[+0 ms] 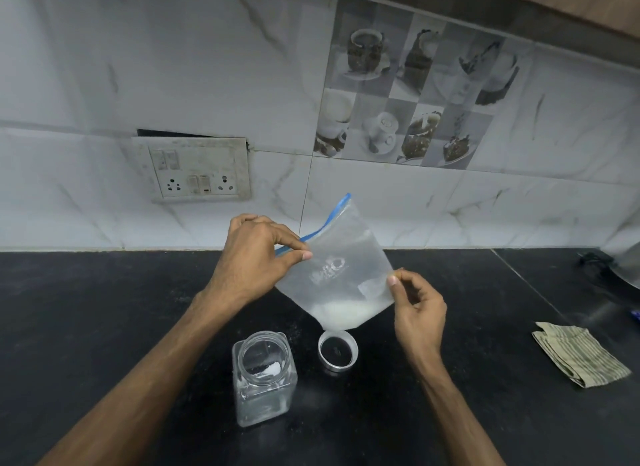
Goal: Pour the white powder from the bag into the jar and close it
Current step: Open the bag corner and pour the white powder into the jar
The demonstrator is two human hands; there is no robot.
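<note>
we hold the clear plastic zip bag with the blue seal strip (341,268) above the black counter (104,309). our left hand (258,254) pinches its seal edge; our right hand (417,306) pinches a lower corner. the film looks limp and light, with white powder (341,313) pooled low, behind the open clear glass jar (264,379).

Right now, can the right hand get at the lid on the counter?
Probably yes: the lid sits close beside the right hand, nothing between. But that hand pinches the bag edge, and the bag's powdery corner hangs just above the lid, so it must let go first.
</note>
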